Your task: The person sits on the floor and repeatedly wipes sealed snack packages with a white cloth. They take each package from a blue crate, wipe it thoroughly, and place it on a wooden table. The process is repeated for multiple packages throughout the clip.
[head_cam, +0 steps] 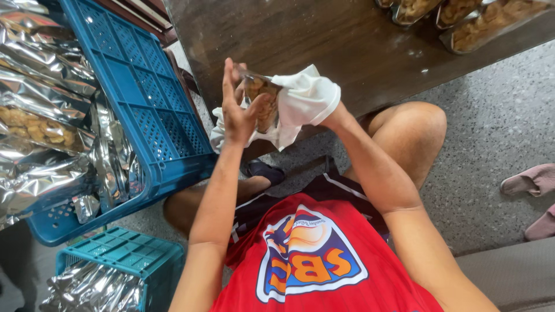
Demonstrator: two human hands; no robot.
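Silver foil packets point(40, 110) lie heaped in a blue plastic crate point(153, 110) on the left, one showing pale brown snacks through a clear side. A smaller teal crate point(124, 248) below holds more crumpled foil. Along the top right edge of a dark wooden table point(347, 40) stand clear snack bags point(480, 23). The floor point(497, 121) is grey speckled stone, with pink slippers point(535, 196) at the right. The clear packet of brown snacks point(263, 101) is held upright between both hands, above the knees. The left hand point(237, 110) presses flat against it, fingers together. The right hand point(309, 98), seemingly wrapped in a white cloth, grips its other side.
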